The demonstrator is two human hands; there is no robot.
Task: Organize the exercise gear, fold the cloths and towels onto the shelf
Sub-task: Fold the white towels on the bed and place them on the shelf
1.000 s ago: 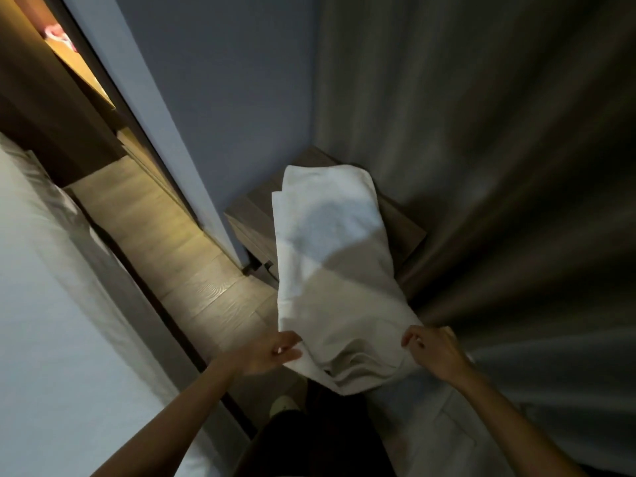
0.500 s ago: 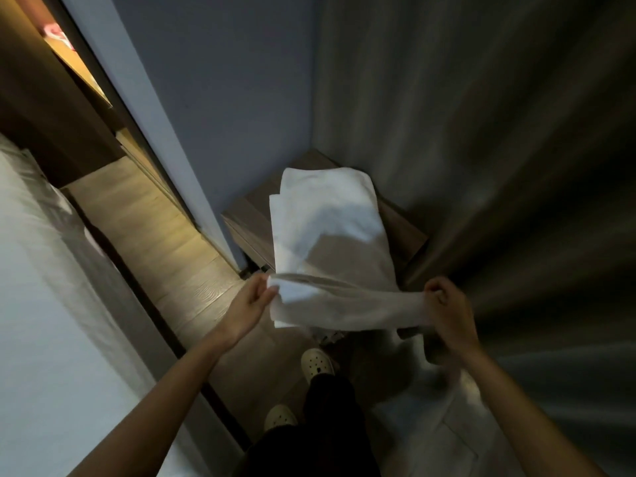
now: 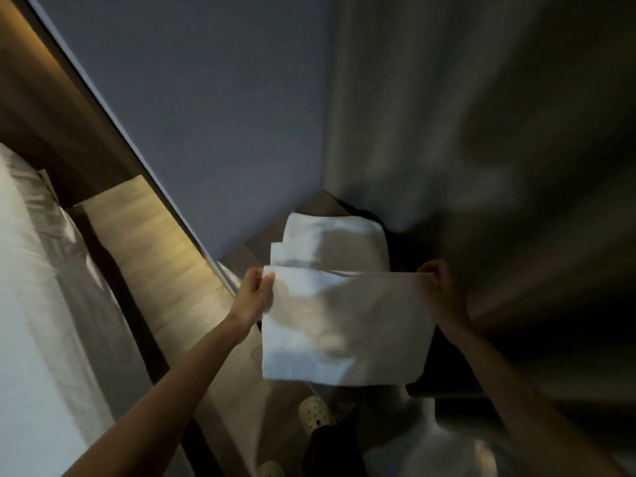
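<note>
Your left hand (image 3: 253, 296) pinches the upper left corner of the white towel (image 3: 344, 325), thumb on the near side, fingers curled behind the cloth. Your right hand (image 3: 438, 287) pinches the upper right corner, the grip closed tight on the edge. Between them the top edge runs nearly level, and the folded end hangs down as a flat panel in front of your legs. The far part of the same towel lies in layers on the small wooden surface (image 3: 265, 246) in the corner, where the blue-grey wall (image 3: 206, 115) meets the grey curtain (image 3: 481, 149). Below the hanging panel, one pale clog (image 3: 315, 413) stands on the wood floor (image 3: 155, 242). The bed (image 3: 38, 321) with its white sheet runs along your left side. The picture is dim and blurred at the right, so the curtain folds are hard to read.
</note>
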